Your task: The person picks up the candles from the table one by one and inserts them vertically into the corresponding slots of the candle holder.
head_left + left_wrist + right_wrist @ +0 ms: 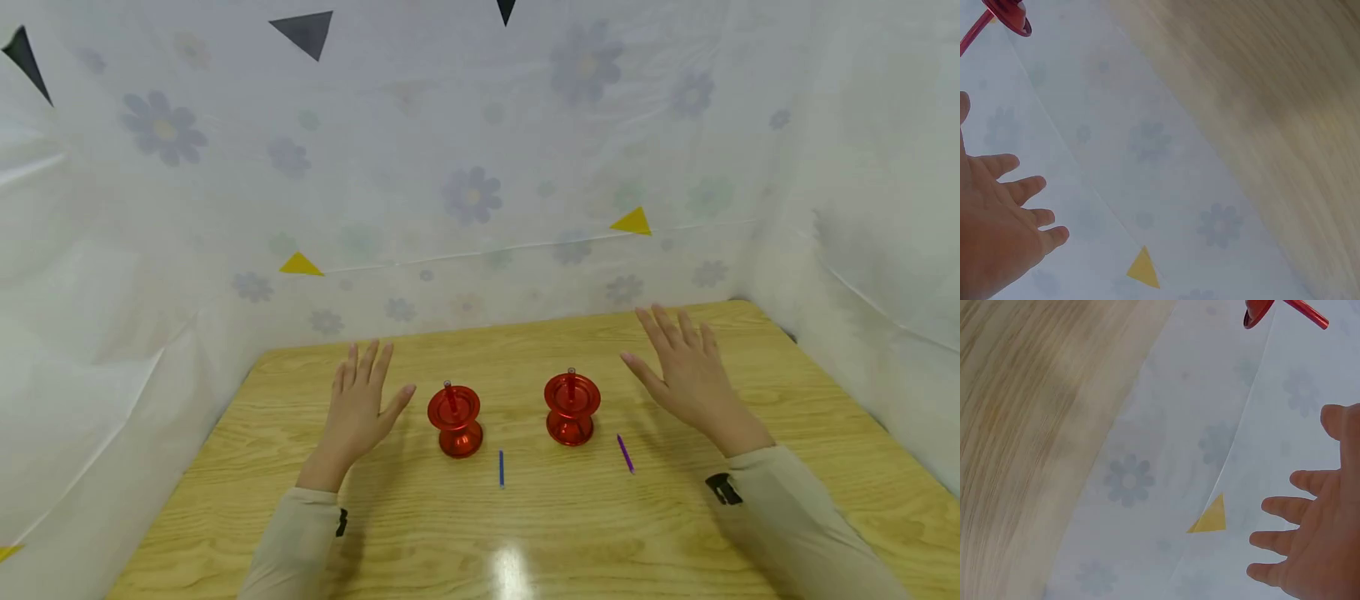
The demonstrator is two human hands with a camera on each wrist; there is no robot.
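Two red spool-shaped stands sit on the wooden table (787,417), each with a thin red stick upright in its top. The left stand (455,421) is just right of my left hand (360,400), which hovers with fingers spread and holds nothing. The right stand (572,408) is left of my right hand (678,367), also spread flat above the table and holding nothing. A blue stick (501,467) lies in front of the left stand and a purple stick (626,453) in front of the right one. The left wrist view catches my left hand (1000,231) and a stand's edge (1013,15); the right wrist view my right hand (1310,537) and a stand's edge (1260,311).
A white flower-printed sheet (480,192) with yellow and black triangles walls the table at the back and both sides. Bare table stretches in front of the sticks toward the near edge.
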